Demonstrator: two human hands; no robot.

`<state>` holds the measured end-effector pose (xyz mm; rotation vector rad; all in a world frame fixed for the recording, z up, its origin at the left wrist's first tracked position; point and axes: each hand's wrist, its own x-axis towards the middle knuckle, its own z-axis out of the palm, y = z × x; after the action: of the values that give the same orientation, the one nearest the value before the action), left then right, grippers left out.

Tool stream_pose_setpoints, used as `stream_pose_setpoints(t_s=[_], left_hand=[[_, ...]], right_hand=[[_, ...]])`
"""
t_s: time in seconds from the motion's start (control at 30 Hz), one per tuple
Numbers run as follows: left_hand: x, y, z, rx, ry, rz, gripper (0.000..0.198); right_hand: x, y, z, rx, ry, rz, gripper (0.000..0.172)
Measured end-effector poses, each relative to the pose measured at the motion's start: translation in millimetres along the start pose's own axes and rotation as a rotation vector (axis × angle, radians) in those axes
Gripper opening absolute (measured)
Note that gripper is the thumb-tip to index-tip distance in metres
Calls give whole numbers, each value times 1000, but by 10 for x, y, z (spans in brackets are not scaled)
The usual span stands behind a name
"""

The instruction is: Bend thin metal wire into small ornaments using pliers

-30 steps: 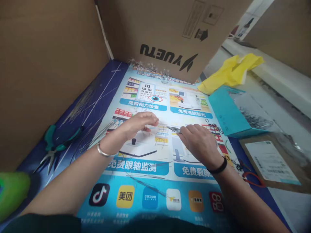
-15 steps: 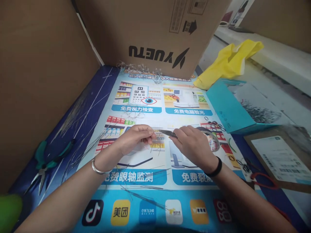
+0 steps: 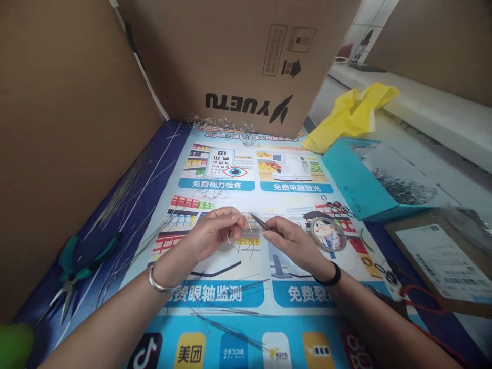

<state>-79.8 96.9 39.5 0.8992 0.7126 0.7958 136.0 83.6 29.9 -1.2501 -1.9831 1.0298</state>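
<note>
Over the middle of a printed poster mat, my left hand pinches a thin bent wire piece between its fingertips. My right hand is closed round small dark pliers, whose pointed tip reaches toward the wire at my left fingertips. The two hands are almost touching. A silver bangle sits on my left wrist and a black band on my right. A roll of clear tape lies just right of my right hand.
Green-handled pliers and many loose thin wires lie at the left. Cardboard boxes wall the back and left. A teal box with metal parts, a yellow cloth, small black rings and a brown package sit at the right.
Both hands have shifted slightly nearer to me and closer together; the pliers' tip now points at the wire. The tape roll, hidden before, shows beside my right hand.
</note>
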Motion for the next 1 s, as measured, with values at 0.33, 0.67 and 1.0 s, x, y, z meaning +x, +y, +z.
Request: stream_pose_setpoints(t_s=[0.33,0.67,1.0], left_hand=[[19,-100,30,-26,13,-90,18],[118,-202,-58,147,152,-236,28],[112,-189,38,294,154,-230,28]], right_hand=[[-7,116,67,-117,54,18,19],[20,241,71,-316,250,-191,13],[11,264,92,-576,177,-368,14]])
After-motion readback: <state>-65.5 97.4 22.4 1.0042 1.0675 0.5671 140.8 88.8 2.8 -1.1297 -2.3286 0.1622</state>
